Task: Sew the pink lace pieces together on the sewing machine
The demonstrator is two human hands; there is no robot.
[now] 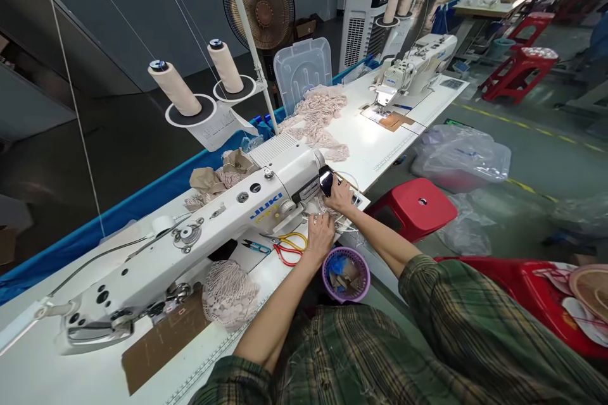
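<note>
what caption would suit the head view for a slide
Left hand and right hand beside a white JUKI sewing machine, pale lace nearby.

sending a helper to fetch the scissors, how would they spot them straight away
Find the nearer white JUKI sewing machine. On the person's side of it, beside the left hand, lie the scissors. One handle loop is red, the other yellow, unlike the blue thread snips alongside.
</note>
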